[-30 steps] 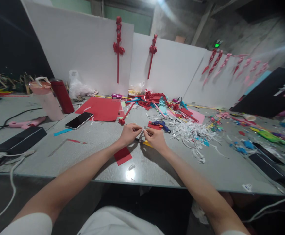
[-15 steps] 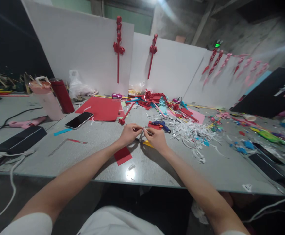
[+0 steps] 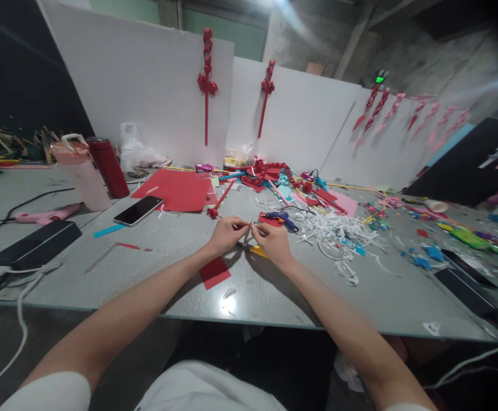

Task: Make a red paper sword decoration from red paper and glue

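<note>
My left hand (image 3: 227, 234) and my right hand (image 3: 273, 241) meet just above the table, fingertips pinched together. Between them is something tiny, partly white and reddish, too small to name. Under my hands lies a yellow-handled tool (image 3: 258, 251), mostly covered by my fingers. A red paper square (image 3: 215, 273) rests on the table below my left wrist. Just beyond my right hand is a dark blue glue gun (image 3: 284, 220), with red paper beneath it. A red stick with a curled paper end (image 3: 220, 200) lies beyond my left hand.
White paper strips (image 3: 338, 231) are heaped right of my hands. Red sheets (image 3: 176, 191), a phone (image 3: 138, 210), a pink bottle (image 3: 80, 177) and a red flask (image 3: 108, 168) stand or lie left. A black box with cables (image 3: 37, 245) sits at far left; red paper chains (image 3: 270, 171) lie at the back.
Both hands stay in nearly the same place, fingertips still pinched together. Only slight finger movement shows, and a reddish spot now appears between the fingertips.
</note>
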Demonstrator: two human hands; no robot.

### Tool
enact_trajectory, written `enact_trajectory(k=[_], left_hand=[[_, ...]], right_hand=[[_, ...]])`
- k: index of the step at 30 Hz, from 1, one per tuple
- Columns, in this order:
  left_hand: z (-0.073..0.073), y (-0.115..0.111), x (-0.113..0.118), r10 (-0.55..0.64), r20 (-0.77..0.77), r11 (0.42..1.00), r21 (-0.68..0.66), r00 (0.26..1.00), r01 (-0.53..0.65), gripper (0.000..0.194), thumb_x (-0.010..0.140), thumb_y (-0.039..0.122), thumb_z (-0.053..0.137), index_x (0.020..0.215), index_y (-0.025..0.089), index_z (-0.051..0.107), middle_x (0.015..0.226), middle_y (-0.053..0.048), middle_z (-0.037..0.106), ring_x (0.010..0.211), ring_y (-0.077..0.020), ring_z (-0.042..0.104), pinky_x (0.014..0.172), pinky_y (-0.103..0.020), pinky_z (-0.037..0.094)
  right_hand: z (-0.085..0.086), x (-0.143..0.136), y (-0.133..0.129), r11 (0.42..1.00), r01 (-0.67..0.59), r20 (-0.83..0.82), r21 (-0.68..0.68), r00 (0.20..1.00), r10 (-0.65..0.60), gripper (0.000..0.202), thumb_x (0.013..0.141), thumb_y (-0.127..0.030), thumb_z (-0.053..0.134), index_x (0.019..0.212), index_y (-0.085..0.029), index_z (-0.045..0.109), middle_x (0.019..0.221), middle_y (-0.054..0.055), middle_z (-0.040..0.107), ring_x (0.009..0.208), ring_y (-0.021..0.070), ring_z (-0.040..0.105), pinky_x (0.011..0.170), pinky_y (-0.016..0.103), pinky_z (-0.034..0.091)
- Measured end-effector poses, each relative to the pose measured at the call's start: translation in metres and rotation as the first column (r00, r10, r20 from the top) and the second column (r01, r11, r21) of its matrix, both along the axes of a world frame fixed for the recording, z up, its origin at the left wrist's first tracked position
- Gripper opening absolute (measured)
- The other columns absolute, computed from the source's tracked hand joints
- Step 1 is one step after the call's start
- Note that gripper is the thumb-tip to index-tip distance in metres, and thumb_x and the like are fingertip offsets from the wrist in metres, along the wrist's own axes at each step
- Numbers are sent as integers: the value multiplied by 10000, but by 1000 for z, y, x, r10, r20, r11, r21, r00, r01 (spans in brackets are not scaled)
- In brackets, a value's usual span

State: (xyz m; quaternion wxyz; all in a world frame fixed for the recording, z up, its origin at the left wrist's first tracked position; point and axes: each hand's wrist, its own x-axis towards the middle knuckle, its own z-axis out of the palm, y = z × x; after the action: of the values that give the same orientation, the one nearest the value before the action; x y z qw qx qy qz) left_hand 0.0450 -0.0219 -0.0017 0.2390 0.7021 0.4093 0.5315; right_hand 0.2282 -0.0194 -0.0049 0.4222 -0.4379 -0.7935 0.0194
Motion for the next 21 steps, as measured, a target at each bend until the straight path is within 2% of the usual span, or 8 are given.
enact_trajectory(k=[11,21], left_hand=[[-4,2,2,15,63,994,-106,998,-8,268,849,406,710,826,153,796,811,-76,777,753,-195,708,661,-269,510],[-6,3,2,48,61,994,-98,997,-42,281,874,405,680,776,159,776,774,-56,763,728,-180,685,670,-272,504]], right_hand=[[-3,0,0,999,6,17,-36,1000,-6,284,990,-398,580,901,-220,783,836,52,795,731,199,735,644,259,464],[-5,-3,-1,999,9,63,-46,998,-6,298,1013,-401,548,914,-219,762,832,45,786,732,191,729,664,259,452]])
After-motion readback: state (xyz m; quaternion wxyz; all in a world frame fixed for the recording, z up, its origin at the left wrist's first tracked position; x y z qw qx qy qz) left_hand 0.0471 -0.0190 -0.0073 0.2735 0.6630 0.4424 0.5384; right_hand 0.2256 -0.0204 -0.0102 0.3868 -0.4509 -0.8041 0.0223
